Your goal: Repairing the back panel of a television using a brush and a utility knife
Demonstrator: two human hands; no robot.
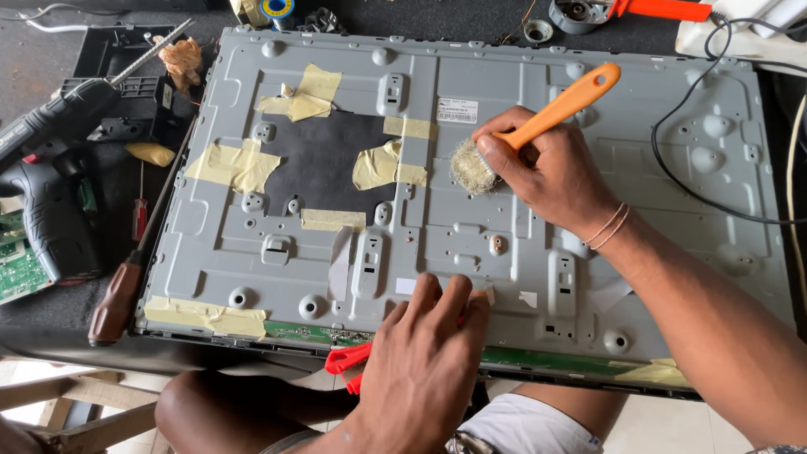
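A grey metal back panel of a flat screen [656, 252] lies face down on the dark table, with a black sheet [324, 164] held by strips of yellow tape [231, 164]. My right hand [551, 172] grips an orange-handled brush [565, 105], its pale bristles [472, 168] pressed on the panel's middle. My left hand [424, 361] rests flat on the panel's near edge, covering most of a red-handled tool [346, 360] that sticks out to the left.
A black cordless drill [55, 210] and a brown-handled screwdriver [118, 298] lie left of the panel, beside a green circuit board [17, 269]. A black cable [689, 185] loops over the panel's right side. Wooden furniture parts [67, 403] stand below the table's edge.
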